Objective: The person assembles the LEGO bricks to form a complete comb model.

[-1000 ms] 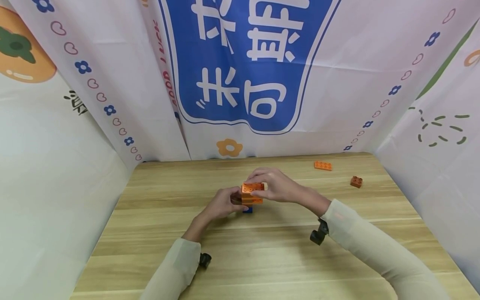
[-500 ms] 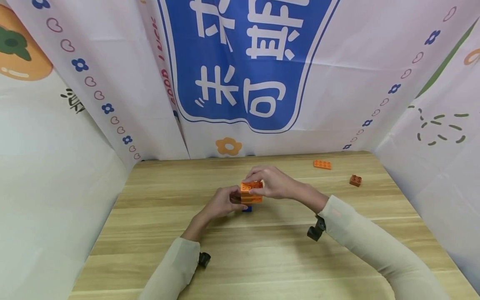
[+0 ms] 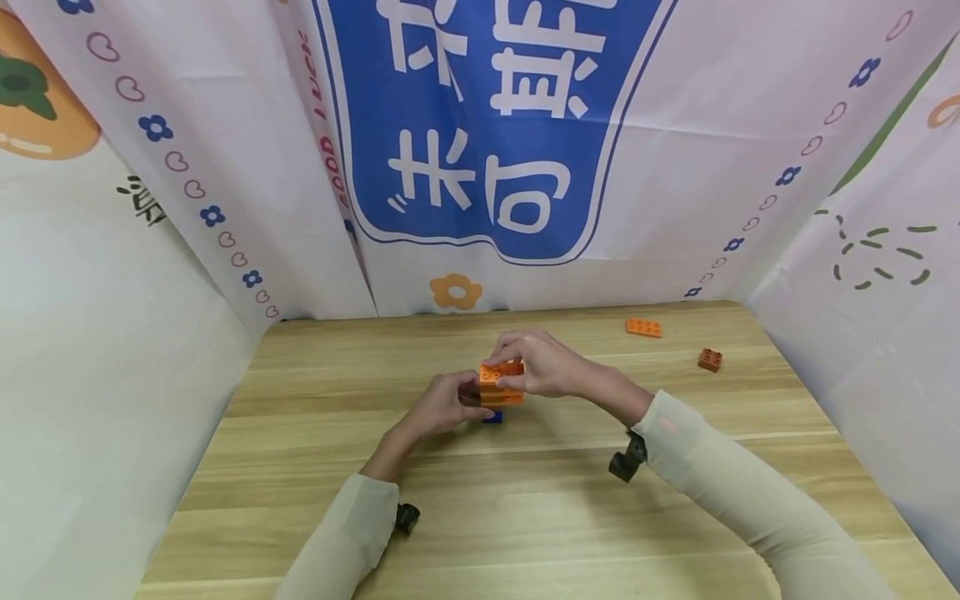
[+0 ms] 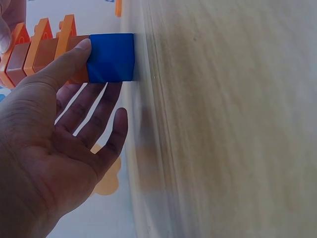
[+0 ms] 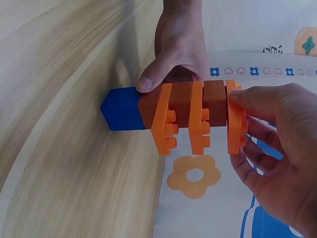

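Note:
A tower of toy building bricks stands upright on the table, between both hands. At its foot is a blue brick [image 5: 124, 110]; above it, brown bricks [image 5: 181, 101] alternate with wider orange plates [image 5: 197, 134] that stick out to one side. My left hand [image 3: 442, 406] grips the lower part, its thumb near the joint of the blue and lowest brown bricks and its other fingers behind. At the top, my right hand [image 3: 546, 364] pinches the uppermost orange plate [image 5: 235, 131] between thumb and fingers. In the head view the hands hide part of the tower.
A loose orange plate [image 3: 643, 328] lies at the back right of the wooden table [image 3: 315, 467]. Nearer the right edge sits a small brown brick [image 3: 710, 360]. Printed white cloth [image 3: 660, 208] hangs behind the table and at both sides.
Both hands keep their hold on the tower and hardly move. The whole head view has shifted slightly.

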The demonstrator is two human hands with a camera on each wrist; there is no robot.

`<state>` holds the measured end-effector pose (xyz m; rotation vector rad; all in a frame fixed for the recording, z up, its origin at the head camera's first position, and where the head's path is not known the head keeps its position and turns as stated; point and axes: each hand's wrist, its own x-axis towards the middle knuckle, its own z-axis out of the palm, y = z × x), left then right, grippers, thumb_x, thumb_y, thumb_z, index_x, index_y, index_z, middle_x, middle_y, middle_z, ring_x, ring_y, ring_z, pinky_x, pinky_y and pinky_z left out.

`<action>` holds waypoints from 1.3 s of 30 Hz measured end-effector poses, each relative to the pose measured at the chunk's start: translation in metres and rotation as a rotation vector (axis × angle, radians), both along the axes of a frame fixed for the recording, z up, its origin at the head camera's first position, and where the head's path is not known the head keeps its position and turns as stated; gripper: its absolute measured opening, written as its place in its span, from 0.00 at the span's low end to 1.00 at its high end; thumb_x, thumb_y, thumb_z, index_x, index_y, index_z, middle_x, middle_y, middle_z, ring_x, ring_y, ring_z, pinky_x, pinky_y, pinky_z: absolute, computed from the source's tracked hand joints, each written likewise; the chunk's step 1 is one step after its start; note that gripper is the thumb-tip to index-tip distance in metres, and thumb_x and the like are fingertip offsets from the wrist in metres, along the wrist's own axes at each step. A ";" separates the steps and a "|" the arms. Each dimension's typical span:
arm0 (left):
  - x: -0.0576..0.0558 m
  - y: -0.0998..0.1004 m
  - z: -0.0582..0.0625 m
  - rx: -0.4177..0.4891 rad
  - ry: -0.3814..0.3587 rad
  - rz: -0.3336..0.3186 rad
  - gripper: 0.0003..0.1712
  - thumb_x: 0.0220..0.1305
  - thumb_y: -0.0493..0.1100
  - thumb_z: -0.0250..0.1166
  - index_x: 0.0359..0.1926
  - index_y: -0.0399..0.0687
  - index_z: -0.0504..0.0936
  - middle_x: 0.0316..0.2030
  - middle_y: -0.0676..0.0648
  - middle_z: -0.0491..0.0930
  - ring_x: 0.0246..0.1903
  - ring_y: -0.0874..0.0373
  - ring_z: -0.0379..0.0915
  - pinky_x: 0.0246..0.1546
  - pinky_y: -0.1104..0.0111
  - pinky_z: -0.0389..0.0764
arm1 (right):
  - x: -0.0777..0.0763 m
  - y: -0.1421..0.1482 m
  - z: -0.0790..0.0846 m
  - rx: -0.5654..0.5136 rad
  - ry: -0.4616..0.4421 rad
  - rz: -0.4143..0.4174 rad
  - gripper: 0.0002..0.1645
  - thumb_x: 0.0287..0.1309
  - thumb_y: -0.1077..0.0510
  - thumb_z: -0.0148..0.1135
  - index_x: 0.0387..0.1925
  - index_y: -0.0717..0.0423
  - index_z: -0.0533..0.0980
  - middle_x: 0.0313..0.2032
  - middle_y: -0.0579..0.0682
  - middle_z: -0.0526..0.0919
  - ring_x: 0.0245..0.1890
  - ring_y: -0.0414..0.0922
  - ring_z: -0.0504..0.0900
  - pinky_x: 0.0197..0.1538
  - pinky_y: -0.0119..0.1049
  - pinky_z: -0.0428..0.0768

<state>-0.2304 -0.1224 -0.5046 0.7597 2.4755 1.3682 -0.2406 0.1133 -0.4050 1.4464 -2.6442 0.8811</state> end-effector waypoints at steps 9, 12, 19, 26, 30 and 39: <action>0.002 0.001 -0.001 -0.006 -0.031 0.012 0.15 0.62 0.38 0.79 0.48 0.45 0.84 0.47 0.47 0.89 0.47 0.55 0.87 0.48 0.66 0.88 | 0.005 -0.001 -0.001 -0.009 -0.041 -0.037 0.19 0.60 0.62 0.78 0.53 0.60 0.88 0.41 0.47 0.87 0.41 0.42 0.84 0.46 0.36 0.85; 0.003 0.001 -0.001 0.000 -0.026 0.010 0.15 0.62 0.38 0.79 0.48 0.44 0.84 0.47 0.47 0.88 0.47 0.55 0.87 0.48 0.66 0.88 | 0.007 -0.002 -0.001 -0.016 -0.043 -0.043 0.18 0.60 0.63 0.77 0.53 0.60 0.88 0.41 0.47 0.86 0.41 0.42 0.83 0.46 0.36 0.84; 0.001 -0.001 0.000 -0.011 -0.016 0.011 0.15 0.62 0.37 0.79 0.48 0.44 0.85 0.47 0.47 0.88 0.47 0.55 0.87 0.50 0.65 0.88 | 0.006 -0.003 -0.006 -0.033 -0.047 -0.057 0.18 0.61 0.62 0.77 0.53 0.59 0.88 0.40 0.46 0.86 0.40 0.41 0.80 0.44 0.34 0.82; 0.000 -0.002 0.001 -0.030 -0.002 0.009 0.15 0.62 0.37 0.79 0.47 0.43 0.85 0.46 0.47 0.88 0.46 0.55 0.87 0.49 0.65 0.88 | 0.007 -0.001 -0.012 -0.056 -0.056 -0.082 0.19 0.62 0.62 0.77 0.55 0.57 0.88 0.42 0.46 0.87 0.42 0.41 0.81 0.46 0.36 0.83; 0.000 -0.002 0.001 -0.023 0.005 0.006 0.15 0.62 0.37 0.79 0.47 0.43 0.85 0.46 0.47 0.88 0.46 0.54 0.87 0.49 0.65 0.88 | 0.007 -0.001 -0.015 -0.071 -0.079 -0.105 0.19 0.63 0.61 0.76 0.55 0.56 0.87 0.45 0.47 0.87 0.44 0.41 0.82 0.47 0.36 0.84; 0.000 0.000 0.002 -0.018 -0.001 0.014 0.16 0.61 0.37 0.80 0.48 0.43 0.85 0.46 0.47 0.89 0.46 0.55 0.87 0.49 0.65 0.88 | 0.006 0.006 -0.021 -0.139 -0.121 -0.087 0.22 0.64 0.57 0.76 0.59 0.56 0.86 0.53 0.52 0.88 0.52 0.47 0.86 0.50 0.39 0.86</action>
